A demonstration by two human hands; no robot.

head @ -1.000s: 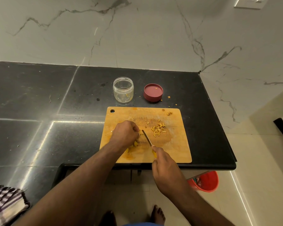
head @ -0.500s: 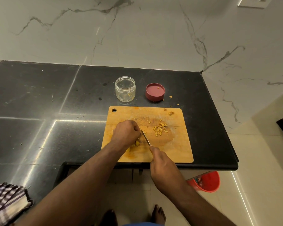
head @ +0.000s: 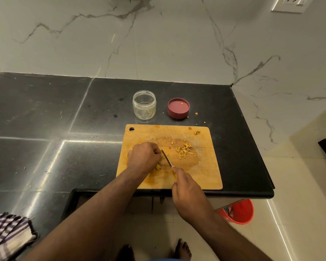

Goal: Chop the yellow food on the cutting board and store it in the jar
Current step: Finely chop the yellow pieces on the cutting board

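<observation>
A wooden cutting board (head: pixel 205 174) lies on the black counter near its front edge. My left hand (head: pixel 143 157) is curled over a piece of yellow food (head: pixel 158 167) on the board's left part; most of the piece is hidden under the fingers. My right hand (head: pixel 186 193) grips a small knife (head: pixel 167 160) by its yellow handle, the blade lying right beside my left fingers. A pile of chopped yellow bits (head: pixel 183 150) sits to the right of the blade. Behind the board stands an open clear jar (head: pixel 144 104) with a few yellow bits inside.
The jar's dark red lid (head: pixel 178 108) lies upside down to the right of the jar, with small crumbs around it. A checked cloth (head: pixel 6 234) lies at the counter's near left. A red bucket (head: pixel 237 211) stands on the floor below the counter's right end.
The knife blade has shifted slightly left, closer against my left fingers. Both hands stay in place over the board.
</observation>
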